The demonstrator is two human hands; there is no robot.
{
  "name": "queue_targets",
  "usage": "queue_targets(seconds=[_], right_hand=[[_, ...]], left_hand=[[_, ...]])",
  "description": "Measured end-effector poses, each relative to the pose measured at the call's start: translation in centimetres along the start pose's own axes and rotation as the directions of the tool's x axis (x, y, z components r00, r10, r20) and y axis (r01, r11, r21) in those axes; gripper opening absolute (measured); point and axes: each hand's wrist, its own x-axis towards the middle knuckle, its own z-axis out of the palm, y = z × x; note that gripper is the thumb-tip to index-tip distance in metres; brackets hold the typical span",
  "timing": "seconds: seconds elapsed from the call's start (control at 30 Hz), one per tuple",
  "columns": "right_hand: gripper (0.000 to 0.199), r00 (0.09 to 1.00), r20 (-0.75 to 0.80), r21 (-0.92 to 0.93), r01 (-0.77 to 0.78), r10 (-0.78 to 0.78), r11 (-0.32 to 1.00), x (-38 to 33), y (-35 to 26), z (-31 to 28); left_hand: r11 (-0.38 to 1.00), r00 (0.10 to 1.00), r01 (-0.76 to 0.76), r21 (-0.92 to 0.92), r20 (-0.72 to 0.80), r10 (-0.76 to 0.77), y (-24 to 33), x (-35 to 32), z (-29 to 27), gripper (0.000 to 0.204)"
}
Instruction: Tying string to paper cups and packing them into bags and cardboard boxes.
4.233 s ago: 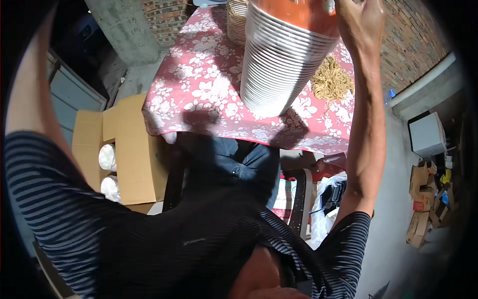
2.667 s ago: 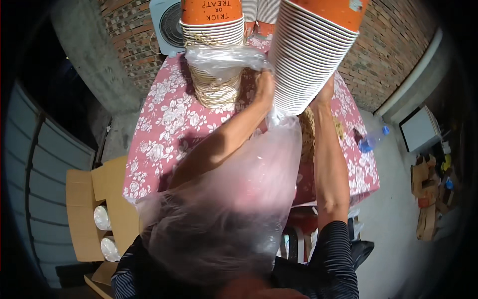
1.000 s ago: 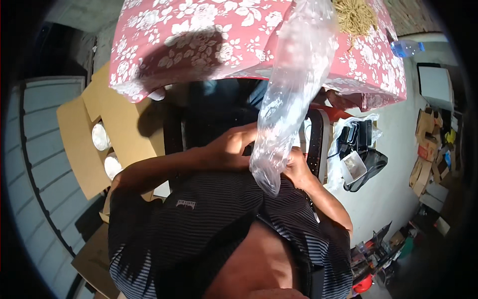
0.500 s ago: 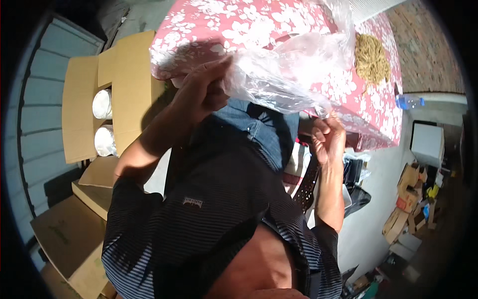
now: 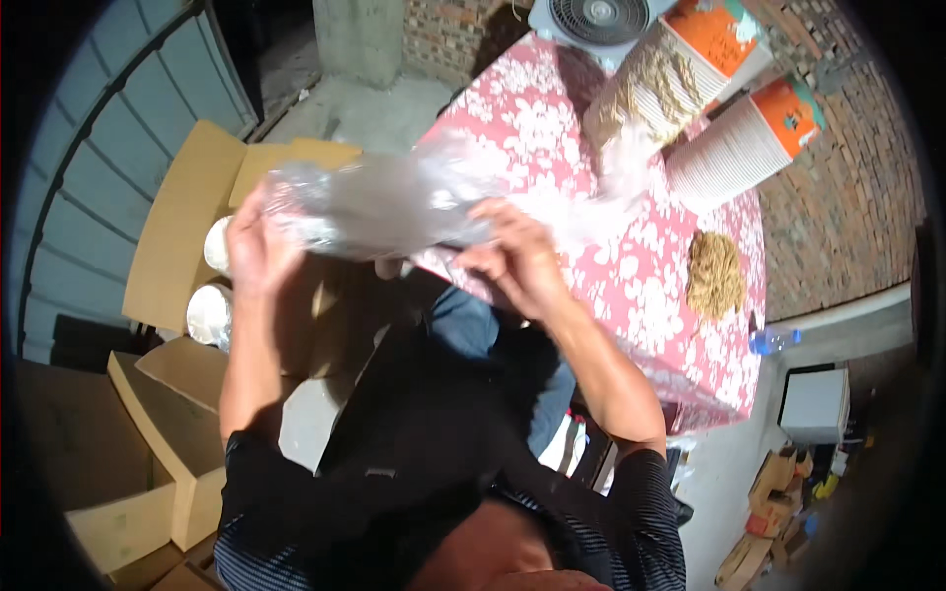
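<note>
A clear plastic bag (image 5: pixel 365 202), smeared by motion, stretches between my hands above the table's left edge and the open cardboard box. My left hand (image 5: pixel 264 251) is closed on its left end. Fingers of my right hand (image 5: pixel 522 258) pinch its other end, with the thumb below. What the bag contains, if anything, I cannot make out. Below it stands the cardboard box (image 5: pixel 182 222), flaps raised, with two round white wrapped things (image 5: pixel 209 313) at its left side. The table under a pink cloth with white flowers (image 5: pixel 616 256) lies to the right.
Two tall stacks of white containers (image 5: pixel 729 153) with orange ends lie on the table, brown string draped over one. Nearer is a brown string bundle (image 5: pixel 716 274). A fan (image 5: pixel 598 15) sits at the back. More open cardboard boxes (image 5: pixel 148 443) stand left of me.
Both hands have swung left with the plastic bag, from over the table's front edge to above the cardboard box. The view has turned, showing the stacks and the fan.
</note>
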Motion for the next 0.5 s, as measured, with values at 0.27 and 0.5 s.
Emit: queue_targets(seconds=[0.27,0.5], right_hand=[[0.046,0.728,0.384,-0.828,-0.001,0.568,0.561,14.1,-2.1,2.2],[0.095,0.861,0.279,-0.663,-0.147,0.425,0.734,17.1,-13.3,0.7]], left_hand=[[0.973,0.969,0.058,0.225,0.224,-0.109,5.6,8.6,5.6,0.019],[0.814,0.961,0.114,0.57,0.144,-0.235,1.4,17.1,12.3,0.013]])
